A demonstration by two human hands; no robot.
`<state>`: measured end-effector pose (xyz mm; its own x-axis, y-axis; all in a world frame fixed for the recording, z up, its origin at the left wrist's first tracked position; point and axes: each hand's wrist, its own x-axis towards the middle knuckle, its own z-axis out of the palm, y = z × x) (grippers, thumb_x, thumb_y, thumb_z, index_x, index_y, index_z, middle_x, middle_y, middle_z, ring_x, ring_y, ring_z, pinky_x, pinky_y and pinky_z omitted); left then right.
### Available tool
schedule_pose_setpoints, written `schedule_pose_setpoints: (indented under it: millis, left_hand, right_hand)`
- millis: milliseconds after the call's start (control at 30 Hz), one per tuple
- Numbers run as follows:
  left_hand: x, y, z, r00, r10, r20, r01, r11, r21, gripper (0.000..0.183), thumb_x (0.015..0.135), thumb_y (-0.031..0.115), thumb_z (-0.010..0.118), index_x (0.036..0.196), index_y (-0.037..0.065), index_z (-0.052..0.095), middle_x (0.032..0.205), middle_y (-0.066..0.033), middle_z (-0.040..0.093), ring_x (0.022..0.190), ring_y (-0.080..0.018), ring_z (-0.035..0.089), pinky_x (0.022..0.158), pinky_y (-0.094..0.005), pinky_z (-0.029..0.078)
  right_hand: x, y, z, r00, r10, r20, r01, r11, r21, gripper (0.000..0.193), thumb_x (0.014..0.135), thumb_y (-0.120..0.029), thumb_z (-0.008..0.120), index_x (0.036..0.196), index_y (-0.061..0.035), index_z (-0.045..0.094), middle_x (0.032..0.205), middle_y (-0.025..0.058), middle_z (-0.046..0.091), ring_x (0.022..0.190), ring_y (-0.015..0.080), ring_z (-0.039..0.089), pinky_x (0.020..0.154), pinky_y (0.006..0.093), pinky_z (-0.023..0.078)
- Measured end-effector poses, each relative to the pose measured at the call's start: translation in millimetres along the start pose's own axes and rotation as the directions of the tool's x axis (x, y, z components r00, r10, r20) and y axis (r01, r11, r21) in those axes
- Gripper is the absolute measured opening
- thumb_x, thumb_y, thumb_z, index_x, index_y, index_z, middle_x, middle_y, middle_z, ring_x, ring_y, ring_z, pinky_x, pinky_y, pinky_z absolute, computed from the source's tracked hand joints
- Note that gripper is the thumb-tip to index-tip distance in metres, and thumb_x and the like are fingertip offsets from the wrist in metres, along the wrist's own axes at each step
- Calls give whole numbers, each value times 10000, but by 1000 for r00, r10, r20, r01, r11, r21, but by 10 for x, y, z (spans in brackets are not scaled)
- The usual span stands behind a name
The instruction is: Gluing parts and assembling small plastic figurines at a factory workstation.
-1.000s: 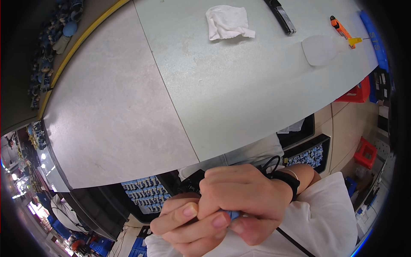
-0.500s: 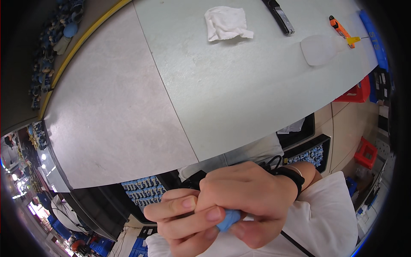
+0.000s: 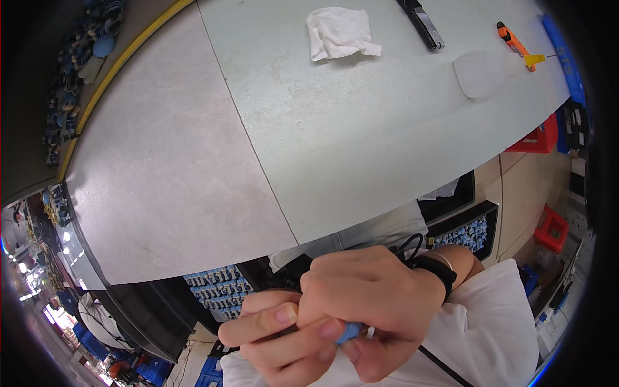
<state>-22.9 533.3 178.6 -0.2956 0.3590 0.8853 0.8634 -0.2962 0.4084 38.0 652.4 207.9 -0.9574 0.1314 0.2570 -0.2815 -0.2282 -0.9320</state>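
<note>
Close to my body, below the table's near edge, my left hand (image 3: 277,338) and my right hand (image 3: 374,300) meet around a small blue rounded piece (image 3: 349,331). The fingers of my left hand are closed on its left side. On the right, my right thumb and curled fingers grip it too. A small white bit (image 3: 371,332) shows beside the blue, next to my right thumb. Most of the piece is hidden by fingers, so its exact kind cannot be made out.
On the table (image 3: 174,161) lie a crumpled white cloth (image 3: 342,33), a black clamp-like tool (image 3: 422,26), an orange cutter (image 3: 512,40) and a clear bottle with yellow needle tip (image 3: 480,74). Black trays of small blue parts (image 3: 219,290) sit beneath the table edge.
My right thumb has shifted downward, away from the fingers of my left hand. The white bit beside the blue piece has come into sight, and less of the blue shows.
</note>
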Motion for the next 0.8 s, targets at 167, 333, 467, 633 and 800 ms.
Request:
schedule_pose_setpoints:
  millis: [167, 333, 467, 633, 800]
  left_hand:
    - [-39, 29, 106, 996, -59, -67, 60, 998, 13, 142, 786, 176, 512, 797, 48, 453, 833, -112, 565, 886, -235, 461, 583, -274, 473]
    - [-13, 90, 102, 995, -72, -70, 75, 997, 33, 129, 779, 162, 524, 789, 48, 464, 834, -104, 567, 886, -231, 462, 577, -275, 471]
    - [-36, 89, 57, 994, -97, -39, 99, 994, 49, 133, 775, 165, 532, 793, 48, 472, 833, -96, 568, 879, -231, 466, 575, -277, 471]
    - [-43, 128, 46, 995, -101, 4, 100, 990, 97, 139, 765, 163, 554, 796, 47, 484, 828, -88, 576, 869, -224, 471, 578, -274, 473]
    - [-7, 137, 100, 986, -132, -100, 143, 983, 113, 129, 761, 149, 566, 799, 48, 494, 829, -77, 582, 868, -219, 476, 599, -271, 477]
  right_hand:
    - [-26, 55, -23, 1000, -30, -7, 30, 999, -35, 136, 677, -123, 459, 717, 0, 503, 586, 54, 428, 456, 184, 377, 414, 267, 318]
    - [-25, 42, 24, 999, -43, -25, 43, 999, -12, 132, 685, -120, 453, 711, -1, 503, 583, 56, 426, 455, 190, 376, 413, 272, 316]
    - [-33, 57, 13, 999, -43, -19, 43, 999, -20, 142, 697, -134, 447, 705, -3, 500, 583, 55, 426, 456, 193, 376, 414, 277, 313]
    - [-32, 83, 24, 999, -41, -28, 41, 999, -10, 146, 698, -141, 448, 704, -4, 498, 584, 58, 425, 455, 198, 375, 414, 279, 313]
    - [-40, 77, 15, 999, -37, -23, 37, 999, -14, 147, 691, -141, 452, 705, -3, 499, 586, 64, 425, 456, 202, 376, 417, 279, 315]
